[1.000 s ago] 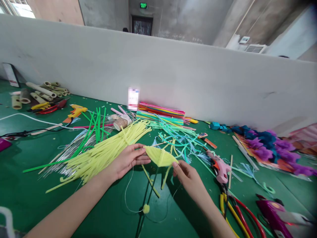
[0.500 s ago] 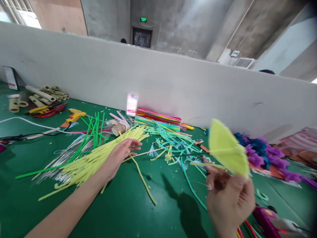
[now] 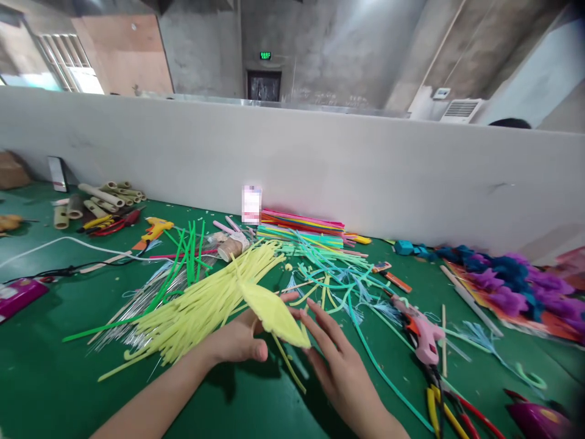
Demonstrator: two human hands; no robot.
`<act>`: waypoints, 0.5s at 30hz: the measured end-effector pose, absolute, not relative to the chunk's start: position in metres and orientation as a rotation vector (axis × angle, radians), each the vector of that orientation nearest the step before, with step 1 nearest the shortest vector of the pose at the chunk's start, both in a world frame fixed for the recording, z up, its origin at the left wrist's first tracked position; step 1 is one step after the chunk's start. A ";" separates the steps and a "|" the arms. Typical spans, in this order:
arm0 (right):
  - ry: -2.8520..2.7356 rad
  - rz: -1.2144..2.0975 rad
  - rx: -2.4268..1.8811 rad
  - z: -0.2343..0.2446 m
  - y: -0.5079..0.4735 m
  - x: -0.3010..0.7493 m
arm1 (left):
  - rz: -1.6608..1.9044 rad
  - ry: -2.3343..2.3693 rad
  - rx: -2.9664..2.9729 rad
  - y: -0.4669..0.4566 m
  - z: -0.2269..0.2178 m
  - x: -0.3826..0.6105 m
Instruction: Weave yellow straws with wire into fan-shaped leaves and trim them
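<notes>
A yellow leaf-shaped piece of fuzzy chenille stems [image 3: 272, 312] is held up over the middle of the table. My right hand [image 3: 340, 360] has its fingertips at the lower right end of the piece, gripping it there. Behind and below the piece is my left hand [image 3: 237, 338], with its thumb apart and its fingers stretched out, partly hidden by the piece. Whether the left fingers touch it, I cannot tell. A large bundle of loose yellow chenille stems [image 3: 201, 299] lies just left of the hands.
Turquoise stems [image 3: 351, 274] spread right of the bundle. A pink glue gun [image 3: 427, 338] and yellow-handled pliers [image 3: 434, 408] lie at right. Beyond are a yellow glue gun [image 3: 156, 228], bamboo pieces [image 3: 105, 198] and purple fuzzy shapes [image 3: 507, 299]. A white partition [image 3: 365, 164] closes off the back.
My right hand has brought the yellow leaf-shaped piece leftward to the middle. My left hand has moved from over the yellow bundle to the piece. The view has tilted up slightly.
</notes>
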State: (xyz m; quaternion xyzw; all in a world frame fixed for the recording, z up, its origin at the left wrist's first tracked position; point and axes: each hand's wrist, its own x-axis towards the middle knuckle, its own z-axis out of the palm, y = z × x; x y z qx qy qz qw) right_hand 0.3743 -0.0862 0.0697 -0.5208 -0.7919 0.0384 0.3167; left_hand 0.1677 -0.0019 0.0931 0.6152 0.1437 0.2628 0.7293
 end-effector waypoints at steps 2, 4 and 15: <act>-2.129 0.079 -1.410 0.069 -0.085 0.370 | 0.640 0.458 1.331 -0.003 0.094 0.171; -2.135 0.074 -1.439 0.069 -0.085 0.368 | 0.704 0.681 1.334 -0.004 0.096 0.175; -1.731 0.050 -1.630 0.067 -0.079 0.388 | 0.864 0.886 0.994 0.010 0.080 0.183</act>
